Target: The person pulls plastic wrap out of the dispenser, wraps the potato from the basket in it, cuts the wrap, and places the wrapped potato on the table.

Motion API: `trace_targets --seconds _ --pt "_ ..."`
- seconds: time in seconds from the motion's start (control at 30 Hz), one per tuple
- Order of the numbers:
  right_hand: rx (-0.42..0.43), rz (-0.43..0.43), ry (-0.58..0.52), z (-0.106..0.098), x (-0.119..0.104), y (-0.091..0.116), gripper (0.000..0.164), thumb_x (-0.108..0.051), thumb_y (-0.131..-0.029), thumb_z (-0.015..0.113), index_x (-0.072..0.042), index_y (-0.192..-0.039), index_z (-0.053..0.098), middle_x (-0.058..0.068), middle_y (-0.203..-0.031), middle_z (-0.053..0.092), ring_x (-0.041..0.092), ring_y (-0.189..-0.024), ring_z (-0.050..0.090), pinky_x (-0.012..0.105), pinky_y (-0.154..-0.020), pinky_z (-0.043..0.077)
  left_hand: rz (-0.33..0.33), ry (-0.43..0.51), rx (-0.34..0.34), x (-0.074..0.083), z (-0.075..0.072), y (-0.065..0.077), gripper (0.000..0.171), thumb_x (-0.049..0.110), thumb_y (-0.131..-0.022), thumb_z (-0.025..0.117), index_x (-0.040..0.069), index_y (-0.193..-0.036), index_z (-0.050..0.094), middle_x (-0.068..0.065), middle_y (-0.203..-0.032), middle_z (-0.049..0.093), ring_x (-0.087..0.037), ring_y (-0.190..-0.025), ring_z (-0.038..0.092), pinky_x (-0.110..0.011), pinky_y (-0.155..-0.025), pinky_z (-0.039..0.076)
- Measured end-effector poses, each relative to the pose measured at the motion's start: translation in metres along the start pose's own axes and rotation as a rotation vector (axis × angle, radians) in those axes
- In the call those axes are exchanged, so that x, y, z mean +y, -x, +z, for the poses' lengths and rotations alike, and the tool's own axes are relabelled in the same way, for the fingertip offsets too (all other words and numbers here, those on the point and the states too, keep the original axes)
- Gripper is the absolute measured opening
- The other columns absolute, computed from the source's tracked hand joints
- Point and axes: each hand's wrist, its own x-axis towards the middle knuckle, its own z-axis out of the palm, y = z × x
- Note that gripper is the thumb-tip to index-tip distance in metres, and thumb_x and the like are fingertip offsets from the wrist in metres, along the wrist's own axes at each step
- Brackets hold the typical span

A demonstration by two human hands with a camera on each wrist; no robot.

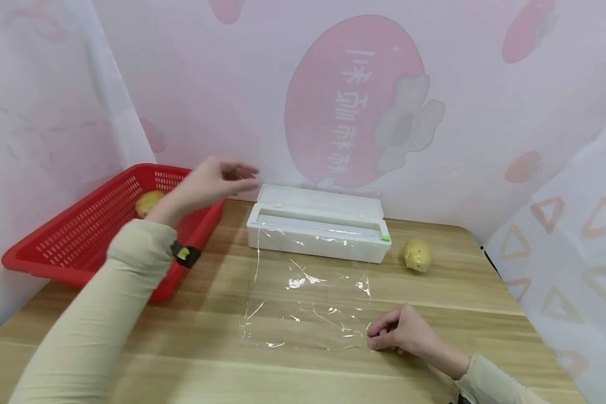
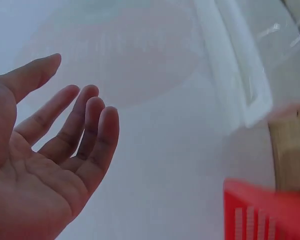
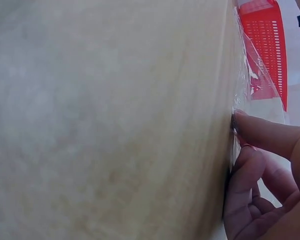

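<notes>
Pink-printed wall (image 1: 207,84) behind, wood-grain table (image 1: 192,370) below. Left to right, I log: red basket (image 1: 86,221), one yellow potato (image 1: 146,202) inside; left hand (image 1: 212,182), raised near the basket, fingers relaxed and slightly bent, holding nothing; white box (image 1: 323,203), lid up, long axis crosswise; clear film (image 1: 308,303), extending from box toward the person, its near-left corner well apart from the left hand, a gap I judge decisive; right hand (image 1: 406,334), the nearer one, fingers pinching the film's near-right corner, film lying leftward of it; second potato (image 1: 417,255), near the box's right end.

Wooden table (image 1: 207,373), white box (image 1: 319,201), clear film (image 1: 308,303), red basket (image 1: 83,227), likely potato (image 1: 417,255)
</notes>
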Motion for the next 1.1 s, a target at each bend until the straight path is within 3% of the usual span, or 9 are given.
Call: trace_targets --seconds 0.17,0.27,0.33,0.53,0.77,0.9,1.1 --pt "-0.001 0.0 -0.011 0.002 0.0 0.002 0.019 -0.009 -0.071 0.088 -0.003 -0.084 0.077 0.002 -0.063 0.061 0.006 -0.046 0.045 0.017 -0.04 0.036 -0.014 -0.067 0.049 -0.02 -0.045 0.007 0.052 0.041 -0.091 0.07 0.011 -0.133 0.061 -0.01 -0.121 0.065 -0.022 -0.108 0.06 -0.03 -0.088 0.047" --pt "-0.008 0.0 -0.015 0.005 0.0 0.004 0.019 -0.009 -0.07 0.088 -0.003 -0.084 0.077 0.001 -0.063 0.061 0.006 -0.047 0.045 0.017 -0.04 0.036 -0.015 -0.135 0.07 -0.044 -0.066 0.012 0.053 0.04 -0.09 0.072 0.01 -0.133 0.061 -0.012 -0.121 0.066 -0.023 -0.109 0.059 -0.02 -0.084 0.044" --pt "-0.013 0.005 -0.01 0.006 0.001 0.006 0.019 -0.01 -0.07 0.089 -0.004 -0.084 0.076 0.0 -0.063 0.061 0.005 -0.047 0.046 0.017 -0.04 0.036 -0.044 -0.153 0.046 -0.064 -0.076 0.017 0.055 0.039 -0.09 0.073 0.008 -0.134 0.06 -0.014 -0.122 0.065 -0.026 -0.113 0.058 -0.022 -0.088 0.044" --pt "-0.028 0.009 0.002 0.007 0.002 0.012 0.019 -0.012 -0.069 0.089 -0.005 -0.082 0.076 0.001 -0.063 0.062 0.006 -0.048 0.046 0.017 -0.04 0.037 -0.112 -0.227 -0.053 -0.116 -0.089 0.028 0.062 0.036 -0.086 0.078 0.0 -0.133 0.058 -0.02 -0.126 0.062 -0.037 -0.12 0.054 -0.047 -0.1 0.039" --pt "-0.04 -0.003 -0.012 0.009 0.006 0.018 0.02 -0.011 -0.07 0.089 -0.004 -0.082 0.075 0.003 -0.065 0.062 0.007 -0.049 0.047 0.018 -0.041 0.039 -0.158 -0.31 -0.12 -0.168 -0.101 0.036 0.07 0.043 -0.081 0.081 0.003 -0.134 0.058 -0.019 -0.128 0.061 -0.036 -0.118 0.054 -0.052 -0.094 0.043" --pt "-0.037 -0.013 -0.004 0.01 0.006 0.021 0.02 -0.012 -0.07 0.089 -0.004 -0.082 0.075 0.003 -0.064 0.062 0.007 -0.049 0.047 0.019 -0.041 0.039 -0.184 -0.318 -0.122 -0.188 -0.105 0.037 0.068 0.043 -0.082 0.08 0.004 -0.134 0.059 -0.019 -0.128 0.06 -0.036 -0.118 0.052 -0.05 -0.092 0.042" --pt "-0.043 -0.018 -0.011 0.013 0.005 0.022 0.02 -0.012 -0.07 0.089 -0.004 -0.082 0.075 0.003 -0.064 0.062 0.006 -0.048 0.046 0.018 -0.04 0.039 -0.233 -0.313 -0.107 -0.201 -0.109 0.045 0.073 0.046 -0.084 0.076 -0.002 -0.135 0.054 -0.028 -0.132 0.054 -0.042 -0.118 0.048 -0.061 -0.093 0.041"
